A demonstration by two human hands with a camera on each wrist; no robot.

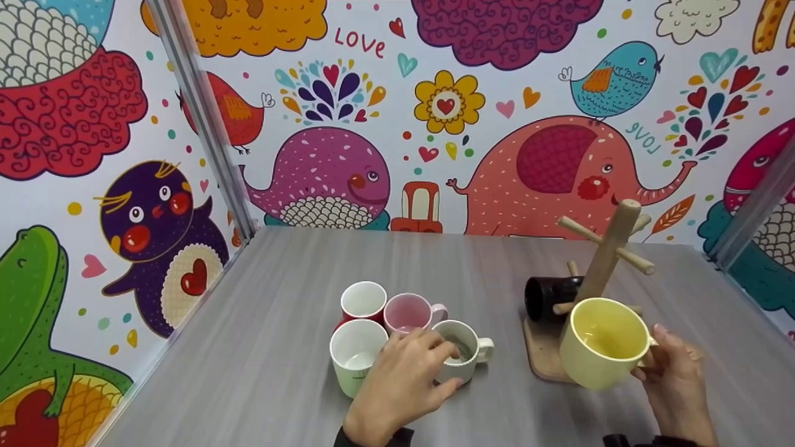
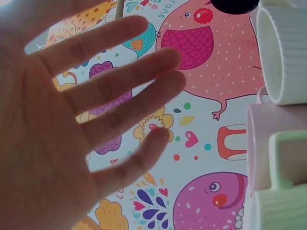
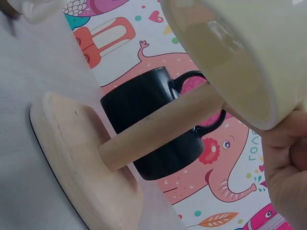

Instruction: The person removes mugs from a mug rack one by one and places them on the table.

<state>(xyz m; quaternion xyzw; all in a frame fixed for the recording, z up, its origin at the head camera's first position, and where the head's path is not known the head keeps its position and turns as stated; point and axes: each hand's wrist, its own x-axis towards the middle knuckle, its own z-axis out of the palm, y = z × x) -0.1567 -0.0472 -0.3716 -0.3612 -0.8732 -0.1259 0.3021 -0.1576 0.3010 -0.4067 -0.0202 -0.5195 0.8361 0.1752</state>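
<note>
While the right hand grips the yellow mug by its handle, lifted just at 6 o'clock of the rack, the left hand rests open-fingered on the white mug among 4 mugs on the counter. Hanging seems underway; next, the handle must meet a free peg.

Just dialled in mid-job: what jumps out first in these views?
The yellow mug, held up by the right hand in front of the wooden rack, where a black mug already hangs. On the table's middle, four mugs cluster together, with the left hand spread over them, fingers at the grey one.
</note>
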